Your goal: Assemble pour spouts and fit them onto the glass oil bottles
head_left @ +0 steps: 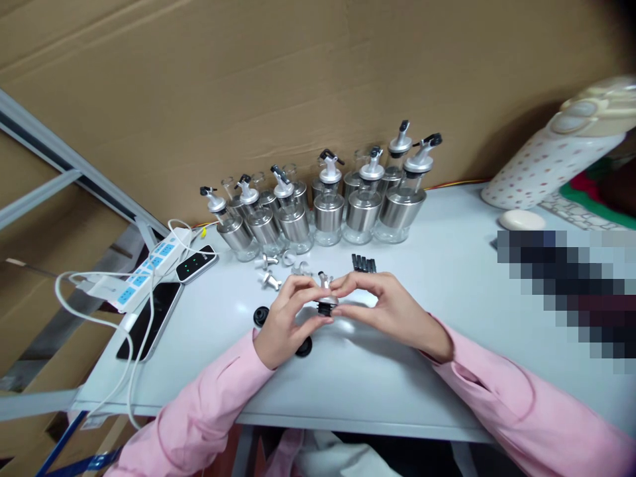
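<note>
Both of my hands meet over the middle of the white table (377,371), pinching one small pourer cap (325,301), silver on top with a black base. My left hand (288,315) grips it from the left, fingers curled. My right hand (382,305) grips it from the right. Loose silver spout parts (271,270) lie just beyond my left hand. Black round seals (260,316) rest by my left wrist. A short row of black clips (364,264) lies beyond my right hand.
Several glass-and-steel dispenser bottles (328,212) stand in a cluster against the cardboard wall. A power strip (149,268), a small black device (197,263) and a phone (152,318) sit at the left edge. A dotted white flask (546,162) lies at the right.
</note>
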The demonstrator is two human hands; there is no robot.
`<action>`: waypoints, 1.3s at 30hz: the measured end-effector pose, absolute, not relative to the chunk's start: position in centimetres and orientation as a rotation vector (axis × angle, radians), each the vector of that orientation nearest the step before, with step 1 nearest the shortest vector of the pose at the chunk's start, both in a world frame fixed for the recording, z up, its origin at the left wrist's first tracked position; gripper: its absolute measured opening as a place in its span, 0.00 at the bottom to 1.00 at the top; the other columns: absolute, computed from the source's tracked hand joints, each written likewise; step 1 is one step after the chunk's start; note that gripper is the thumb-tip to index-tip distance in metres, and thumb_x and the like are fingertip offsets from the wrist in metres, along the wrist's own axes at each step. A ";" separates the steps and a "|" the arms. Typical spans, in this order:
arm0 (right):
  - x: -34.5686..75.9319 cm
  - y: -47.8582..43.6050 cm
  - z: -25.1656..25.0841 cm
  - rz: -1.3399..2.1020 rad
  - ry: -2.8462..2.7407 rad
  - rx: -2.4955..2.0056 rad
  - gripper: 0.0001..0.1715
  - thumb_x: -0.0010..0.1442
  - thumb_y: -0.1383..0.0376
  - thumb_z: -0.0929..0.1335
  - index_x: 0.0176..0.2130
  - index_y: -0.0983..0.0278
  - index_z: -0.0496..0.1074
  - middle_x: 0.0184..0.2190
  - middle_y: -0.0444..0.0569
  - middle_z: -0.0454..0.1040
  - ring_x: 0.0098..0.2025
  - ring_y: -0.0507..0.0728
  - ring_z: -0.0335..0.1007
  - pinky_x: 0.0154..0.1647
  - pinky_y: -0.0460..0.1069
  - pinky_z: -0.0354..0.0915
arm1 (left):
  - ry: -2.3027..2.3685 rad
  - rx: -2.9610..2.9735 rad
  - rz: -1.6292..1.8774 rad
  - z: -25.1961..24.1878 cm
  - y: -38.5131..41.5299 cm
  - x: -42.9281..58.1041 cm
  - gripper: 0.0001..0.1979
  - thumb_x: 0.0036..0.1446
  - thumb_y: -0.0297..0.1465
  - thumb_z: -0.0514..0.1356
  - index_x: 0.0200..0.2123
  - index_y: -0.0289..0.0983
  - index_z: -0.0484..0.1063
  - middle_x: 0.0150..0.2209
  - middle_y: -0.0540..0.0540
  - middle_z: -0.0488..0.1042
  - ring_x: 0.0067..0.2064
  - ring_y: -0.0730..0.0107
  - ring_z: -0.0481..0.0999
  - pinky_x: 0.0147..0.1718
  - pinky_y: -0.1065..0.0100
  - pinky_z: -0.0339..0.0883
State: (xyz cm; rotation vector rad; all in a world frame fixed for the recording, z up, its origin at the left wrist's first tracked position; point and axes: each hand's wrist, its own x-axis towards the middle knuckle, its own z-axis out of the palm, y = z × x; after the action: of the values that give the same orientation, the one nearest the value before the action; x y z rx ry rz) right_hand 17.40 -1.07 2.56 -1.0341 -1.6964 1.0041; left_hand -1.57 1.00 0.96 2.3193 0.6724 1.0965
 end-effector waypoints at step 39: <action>19.6 -0.2 3.6 1.658 -1.739 -0.910 0.17 0.55 0.53 0.65 0.32 0.64 0.65 0.28 0.43 0.63 0.30 0.50 0.57 0.32 0.46 0.55 | 0.794 2.310 0.962 0.5 0.6 -1.5 0.12 0.57 0.28 0.54 0.42 0.39 0.53 0.40 0.44 0.58 0.43 0.65 0.61 0.39 0.65 0.59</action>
State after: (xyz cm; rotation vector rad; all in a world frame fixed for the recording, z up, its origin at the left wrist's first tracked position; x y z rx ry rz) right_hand 19.61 -0.21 3.60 -0.9097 -1.7392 1.6579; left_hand -1.55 0.65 0.54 2.3096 0.7940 0.9622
